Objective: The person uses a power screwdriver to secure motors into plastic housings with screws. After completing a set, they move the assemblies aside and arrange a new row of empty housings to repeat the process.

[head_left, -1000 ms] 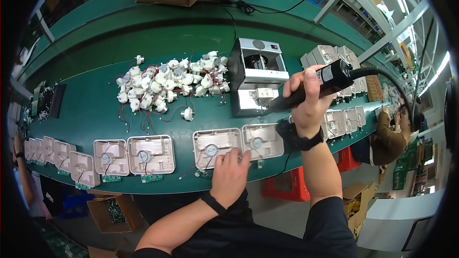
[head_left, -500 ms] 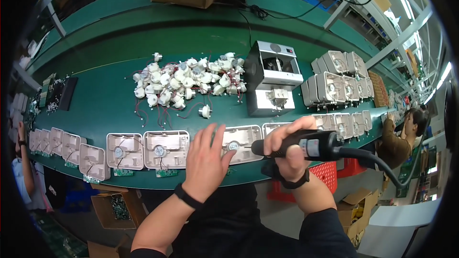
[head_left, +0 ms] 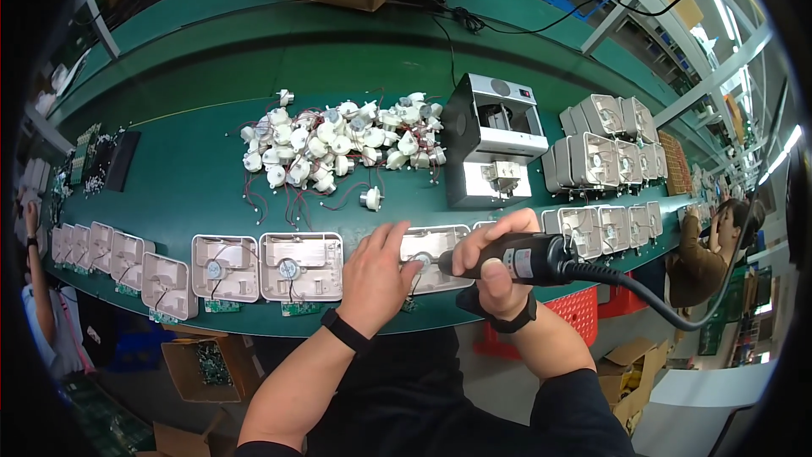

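My right hand [head_left: 495,267] is wrapped round a black corded electric screwdriver [head_left: 529,259]. The screwdriver lies almost level, with its front end pointing left at a round motor [head_left: 423,263] inside an off-white plastic housing [head_left: 447,239]. Whether the bit touches the motor is too small to make out. My left hand [head_left: 376,275] lies flat over the left side of that housing, fingers stretched forward and the thumb beside the motor. A green circuit board [head_left: 409,305] shows at the housing's near edge, partly covered.
More open housings [head_left: 302,245] line the bench's near edge on both sides. Beyond them are a heap of white motors [head_left: 326,140] with red wires and a black-and-silver machine [head_left: 497,140]. Stacked housings [head_left: 596,156] stand right. The screwdriver's thick cable [head_left: 655,309] loops rightward. A person [head_left: 715,245] sits far right.
The screwdriver in my right hand has moved left, bringing its front end over to the motor. My left fingers have drawn closer together. The whole view has shifted slightly.
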Demonstrator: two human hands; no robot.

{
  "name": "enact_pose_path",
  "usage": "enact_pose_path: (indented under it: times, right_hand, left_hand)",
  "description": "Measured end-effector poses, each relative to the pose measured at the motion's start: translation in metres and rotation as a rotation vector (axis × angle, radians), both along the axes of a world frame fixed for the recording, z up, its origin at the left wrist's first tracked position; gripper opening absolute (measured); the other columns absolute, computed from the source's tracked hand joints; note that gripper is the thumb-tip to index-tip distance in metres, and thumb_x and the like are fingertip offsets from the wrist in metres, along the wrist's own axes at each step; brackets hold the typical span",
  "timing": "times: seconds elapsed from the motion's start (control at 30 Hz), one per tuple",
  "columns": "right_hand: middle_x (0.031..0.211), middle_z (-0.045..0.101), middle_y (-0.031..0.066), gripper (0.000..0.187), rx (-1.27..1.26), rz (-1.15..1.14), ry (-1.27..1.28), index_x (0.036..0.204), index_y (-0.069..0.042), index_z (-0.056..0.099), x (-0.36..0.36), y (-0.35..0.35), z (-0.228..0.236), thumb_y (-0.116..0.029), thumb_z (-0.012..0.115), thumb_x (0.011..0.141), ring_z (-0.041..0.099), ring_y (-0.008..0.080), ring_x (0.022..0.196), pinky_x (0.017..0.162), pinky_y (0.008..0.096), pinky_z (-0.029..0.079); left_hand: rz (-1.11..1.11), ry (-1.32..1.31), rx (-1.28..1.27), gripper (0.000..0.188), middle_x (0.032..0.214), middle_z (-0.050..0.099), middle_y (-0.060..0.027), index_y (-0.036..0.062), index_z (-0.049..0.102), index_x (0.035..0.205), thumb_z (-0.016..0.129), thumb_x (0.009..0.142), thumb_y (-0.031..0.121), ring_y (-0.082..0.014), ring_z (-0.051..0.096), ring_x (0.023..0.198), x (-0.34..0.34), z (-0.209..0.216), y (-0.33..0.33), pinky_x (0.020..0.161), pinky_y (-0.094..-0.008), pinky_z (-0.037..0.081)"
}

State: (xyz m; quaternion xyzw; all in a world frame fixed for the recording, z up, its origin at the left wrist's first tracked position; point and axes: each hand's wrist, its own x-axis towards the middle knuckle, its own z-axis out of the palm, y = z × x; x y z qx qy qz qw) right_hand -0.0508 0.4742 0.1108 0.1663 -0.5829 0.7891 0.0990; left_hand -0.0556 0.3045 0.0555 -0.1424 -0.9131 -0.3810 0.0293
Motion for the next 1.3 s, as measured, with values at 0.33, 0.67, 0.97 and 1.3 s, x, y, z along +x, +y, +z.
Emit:
enact_pose_path:
  times: [0.33, 0.67, 0.97, 1.3]
  right_hand:
    - [0.077, 0.057, 0.011, 0.049, 0.09, 0.08, 0.02, 0.106, -0.007, 0.037, -0.002, -0.001, -0.008, -0.026, 0.077, 0.085, 0.057, 0.0194, 0.065, 0.064, 0.0347, 0.052]
    - [0.071, 0.054, 0.0076, 0.035, -0.04, -0.219, 0.181, 0.108, -0.008, 0.041, -0.012, 0.032, 0.035, -0.029, 0.064, 0.093, 0.054, 0.0183, 0.059, 0.056, 0.0341, 0.05]
    - [0.071, 0.054, 0.0072, 0.02, 0.052, -0.45, 0.277, 0.104, -0.007, 0.048, -0.076, 0.085, 0.063, -0.022, 0.06, 0.097, 0.053, 0.0183, 0.057, 0.054, 0.0322, 0.048]
    - [0.071, 0.054, 0.0071, 0.032, -0.145, -0.142, 0.192, 0.109, -0.008, 0.043, -0.014, 0.041, 0.061, -0.03, 0.063, 0.096, 0.053, 0.0198, 0.056, 0.053, 0.0316, 0.047]
  left_hand:
    - [0.019, -0.093, 0.033, 0.054, 0.124, 0.059, -0.0134, 0.0071, 0.055, 0.13, 0.076, 0.081, 0.016, -0.0362, 0.06, 0.11, -0.001, 0.007, 0.002, 0.088, -0.0444, 0.052]
    - [0.05, -0.085, 0.012, 0.063, 0.121, 0.059, -0.0165, 0.0042, 0.049, 0.134, 0.079, 0.081, 0.021, -0.0372, 0.062, 0.105, 0.001, 0.005, -0.002, 0.084, -0.044, 0.052]
    - [0.096, -0.2, 0.273, 0.074, 0.129, 0.055, -0.0241, -0.004, 0.04, 0.138, 0.078, 0.083, 0.027, -0.0384, 0.059, 0.114, 0.036, 0.0, 0.006, 0.093, -0.044, 0.05]
    - [0.131, -0.089, 0.142, 0.084, 0.134, 0.049, -0.0229, 0.0028, 0.031, 0.15, 0.077, 0.083, 0.023, -0.0399, 0.051, 0.122, 0.034, -0.011, 0.014, 0.1, -0.0436, 0.046]
